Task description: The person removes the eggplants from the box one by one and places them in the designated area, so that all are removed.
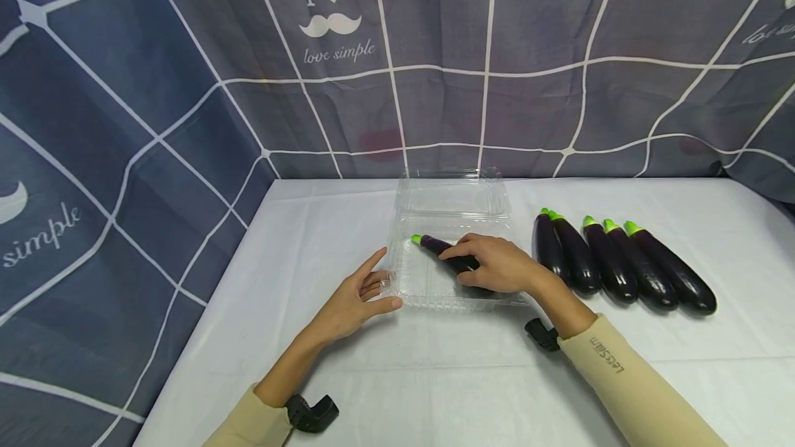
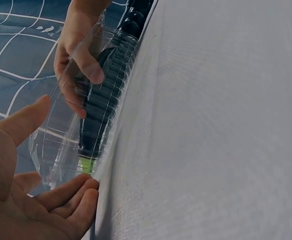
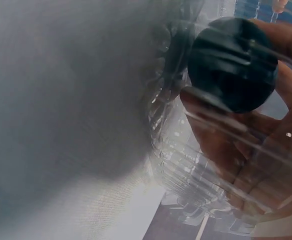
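Note:
A clear plastic clamshell box (image 1: 410, 274) lies on the white table with its lid (image 1: 452, 195) folded back. Inside its base, one dark purple eggplant (image 1: 435, 245) slants with its green stem end to the upper left. My right hand (image 1: 499, 264) grips this eggplant by its thicker part, thumb and fingers on either side; in the right wrist view the round end of the eggplant (image 3: 231, 65) shows between them. At the box's left edge is my left hand (image 1: 350, 305), fingers spread and relaxed, fingertips right at the plastic wall (image 2: 46, 150).
Several more eggplants (image 1: 611, 261) lie side by side to the right of the box, stems pointing away. A grey curtain (image 1: 435, 109) with white lines hangs behind the table and along its left side. The white cloth (image 1: 428, 392) covers the tabletop.

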The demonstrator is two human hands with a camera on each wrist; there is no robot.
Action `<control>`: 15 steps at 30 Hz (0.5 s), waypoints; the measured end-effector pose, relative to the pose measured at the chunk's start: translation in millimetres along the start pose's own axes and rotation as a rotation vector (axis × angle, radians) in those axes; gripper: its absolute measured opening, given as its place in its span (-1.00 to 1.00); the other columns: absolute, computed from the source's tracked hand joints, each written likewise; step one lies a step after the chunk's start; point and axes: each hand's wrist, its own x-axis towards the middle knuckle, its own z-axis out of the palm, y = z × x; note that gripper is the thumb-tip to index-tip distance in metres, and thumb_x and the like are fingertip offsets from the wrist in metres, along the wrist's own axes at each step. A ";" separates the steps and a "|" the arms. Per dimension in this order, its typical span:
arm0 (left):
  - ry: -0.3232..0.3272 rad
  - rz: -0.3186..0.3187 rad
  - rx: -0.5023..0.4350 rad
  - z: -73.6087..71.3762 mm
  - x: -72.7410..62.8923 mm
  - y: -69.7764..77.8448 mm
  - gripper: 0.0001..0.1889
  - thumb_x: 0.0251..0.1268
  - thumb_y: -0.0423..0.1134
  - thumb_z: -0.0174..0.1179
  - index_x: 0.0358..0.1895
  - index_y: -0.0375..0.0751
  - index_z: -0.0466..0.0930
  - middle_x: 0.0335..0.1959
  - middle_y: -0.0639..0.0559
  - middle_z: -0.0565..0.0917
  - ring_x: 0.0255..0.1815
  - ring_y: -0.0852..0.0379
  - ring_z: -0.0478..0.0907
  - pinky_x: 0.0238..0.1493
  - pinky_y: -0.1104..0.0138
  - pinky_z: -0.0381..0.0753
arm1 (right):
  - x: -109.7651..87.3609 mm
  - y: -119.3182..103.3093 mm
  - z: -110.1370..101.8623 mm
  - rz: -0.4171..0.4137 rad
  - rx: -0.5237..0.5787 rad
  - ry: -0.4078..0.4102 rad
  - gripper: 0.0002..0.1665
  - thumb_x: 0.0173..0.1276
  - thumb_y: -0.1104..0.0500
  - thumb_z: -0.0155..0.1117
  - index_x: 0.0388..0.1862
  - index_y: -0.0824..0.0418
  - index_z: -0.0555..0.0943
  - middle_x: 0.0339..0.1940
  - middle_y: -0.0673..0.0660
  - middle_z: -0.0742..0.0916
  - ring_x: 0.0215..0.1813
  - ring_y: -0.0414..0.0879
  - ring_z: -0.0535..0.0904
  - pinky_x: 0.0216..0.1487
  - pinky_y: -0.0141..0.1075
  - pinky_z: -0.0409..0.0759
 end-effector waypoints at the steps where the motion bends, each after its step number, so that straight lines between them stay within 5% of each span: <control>1: -0.001 0.002 0.001 0.1 0.1 0.0 -0.02 0.23 -0.16 0.41 0.61 0.03 -0.05 0.36 -0.21 0.40 0.43 -0.04 0.28 0.42 0.23 0.28 | -0.3 0.1 -0.1 0.001 0.002 0.001 -0.52 0.24 0.18 0.35 0.18 0.01 0.68 0.02 0.00 0.66 -0.07 -0.11 0.57 -0.07 -0.10 0.57; 15: -0.001 0.016 0.022 0.6 -0.7 -0.8 -0.02 0.24 -0.15 0.40 0.61 0.10 -0.06 0.36 -0.21 0.39 0.43 -0.02 0.28 0.41 0.27 0.28 | -2.5 0.4 1.8 -0.050 0.077 0.080 -0.53 0.24 0.21 0.33 0.17 0.04 0.68 0.03 -0.04 0.66 -0.01 -0.12 0.57 -0.02 -0.11 0.57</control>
